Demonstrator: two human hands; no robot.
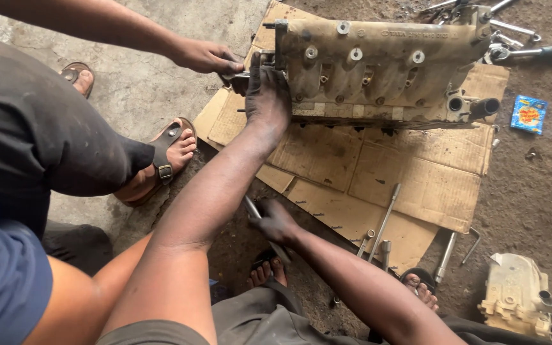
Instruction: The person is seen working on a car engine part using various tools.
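Observation:
A long, dirty metal engine casting (378,70) lies on flattened cardboard (416,179). My left hand (267,96) is pressed flat against the casting's left end, fingers pointing up. My right hand (276,220) hangs lower, over the cardboard's near edge, closed around a thin metal bar (252,207). A co-worker's hand (207,56) reaches in from the upper left and grips a tool (236,75) at the same end of the casting, just beside my left hand.
Socket extension bars (384,220) and a bent hex key (474,243) lie at the cardboard's near edge. A smaller pale casting (519,297) sits at lower right. Wrenches (531,51) and a blue packet (529,114) lie at upper right. The co-worker's sandalled foot (170,150) stands at left.

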